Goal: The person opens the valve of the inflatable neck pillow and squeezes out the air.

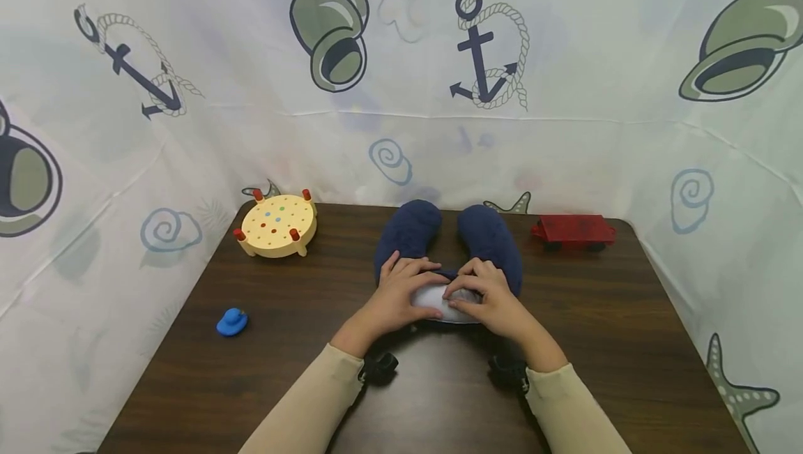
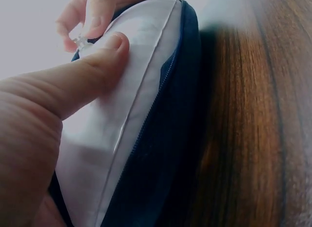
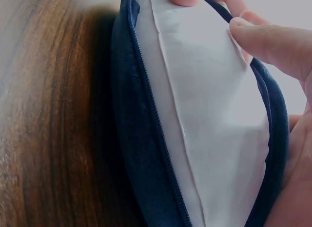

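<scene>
A navy U-shaped neck pillow lies on the table, its two arms pointing away from me. The zipper along its curved near part is open, baring a smooth white inner cushion with a long seam. My left hand grips the left of this opening, thumb pressed on the white surface and fingers reaching over the far side. From the right, my right hand pinches a small clear plastic valve at the cushion's far edge. In the right wrist view its fingers mostly hide the valve.
Back left stands a round cream toy with coloured dots and red pegs. A small blue rubber duck sits nearer on the left. At the back right is a red toy wagon. A printed curtain hangs behind the dark wooden table.
</scene>
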`<state>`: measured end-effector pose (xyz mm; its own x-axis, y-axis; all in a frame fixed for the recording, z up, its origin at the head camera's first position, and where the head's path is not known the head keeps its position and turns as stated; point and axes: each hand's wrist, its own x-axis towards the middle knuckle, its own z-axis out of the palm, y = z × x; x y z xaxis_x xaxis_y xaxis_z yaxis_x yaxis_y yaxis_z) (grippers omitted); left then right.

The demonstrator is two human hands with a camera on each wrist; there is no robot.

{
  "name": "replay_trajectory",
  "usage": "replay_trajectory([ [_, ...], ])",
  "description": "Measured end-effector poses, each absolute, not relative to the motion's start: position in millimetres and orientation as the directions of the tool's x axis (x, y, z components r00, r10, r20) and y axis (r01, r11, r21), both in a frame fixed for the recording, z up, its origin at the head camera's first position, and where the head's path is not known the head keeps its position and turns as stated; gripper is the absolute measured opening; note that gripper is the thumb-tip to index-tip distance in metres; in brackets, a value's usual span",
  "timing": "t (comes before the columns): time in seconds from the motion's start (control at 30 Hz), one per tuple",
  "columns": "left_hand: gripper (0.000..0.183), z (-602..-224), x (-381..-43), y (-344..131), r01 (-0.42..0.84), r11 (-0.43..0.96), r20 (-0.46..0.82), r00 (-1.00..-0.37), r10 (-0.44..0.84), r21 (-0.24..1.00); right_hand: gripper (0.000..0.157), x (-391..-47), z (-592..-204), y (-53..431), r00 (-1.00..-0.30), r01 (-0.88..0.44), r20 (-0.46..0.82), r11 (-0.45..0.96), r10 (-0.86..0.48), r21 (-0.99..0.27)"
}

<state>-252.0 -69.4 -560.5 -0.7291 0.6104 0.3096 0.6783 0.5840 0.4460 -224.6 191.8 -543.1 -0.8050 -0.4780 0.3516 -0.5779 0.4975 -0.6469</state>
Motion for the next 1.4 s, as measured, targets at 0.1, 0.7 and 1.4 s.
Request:
replay_trajectory([
  [0.1, 0.06, -559.9, -253.2, -69.2, 0.679, 0.582, 0.308, -0.728, 0.612, 0.448, 0.016, -227.0, -543.8, 194.5, -0.804, -0.568, 0.347, 0.455, -0.482, -0.685],
  [0.7, 0.058, -559.3, -253.3, -69.9, 0.642, 0.599, 0.291, -0.759, 0.582, 0.479, 0.02, -226.2, -544.5, 191.2, -0.783, -0.619, 0.449, 0.474, -0.43, -0.626],
  [1.4, 0.054, -555.6, -256.4, -74.3, 0.658, 0.558, 0.244, -0.729, 0.639, 0.505, 0.03, -227.4, -550.0, 190.4, -0.778, -0.623, 0.42, 0.487, -0.467, -0.612],
])
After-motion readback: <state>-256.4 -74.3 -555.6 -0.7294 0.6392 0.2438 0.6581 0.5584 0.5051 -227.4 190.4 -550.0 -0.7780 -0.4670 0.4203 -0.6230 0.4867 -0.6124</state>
